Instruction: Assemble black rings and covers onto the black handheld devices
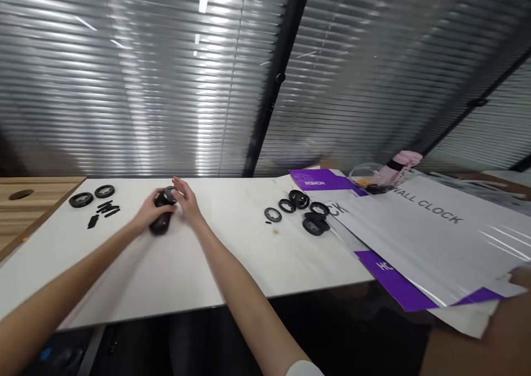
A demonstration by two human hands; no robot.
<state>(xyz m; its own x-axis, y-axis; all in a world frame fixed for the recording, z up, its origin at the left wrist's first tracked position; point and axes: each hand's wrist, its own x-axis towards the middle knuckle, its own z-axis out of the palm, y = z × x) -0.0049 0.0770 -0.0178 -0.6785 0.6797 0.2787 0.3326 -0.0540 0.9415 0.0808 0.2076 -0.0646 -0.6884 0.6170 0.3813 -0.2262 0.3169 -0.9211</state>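
Observation:
My left hand point(150, 210) is wrapped around a black rounded object point(160, 224) on the white table, its fingers closed on the upper part. A greyish round end point(169, 193) shows at the top of this object. From the right, my right hand point(188, 200) grips that end with thumb and fingers. My fingers hide much of the middle, so its exact kind cannot be made out. To the left lie two black rings point(81, 200) and several small black strips point(108, 209).
Several black rings point(313, 225) are grouped right of centre, with a flatter grey-centred ring point(272, 215) beside them. Farther right are white and purple packaging sheets point(415, 221), a pink item point(400, 167) and a clear container point(365, 176). Blinds point(166, 88) rise behind the table point(232, 243).

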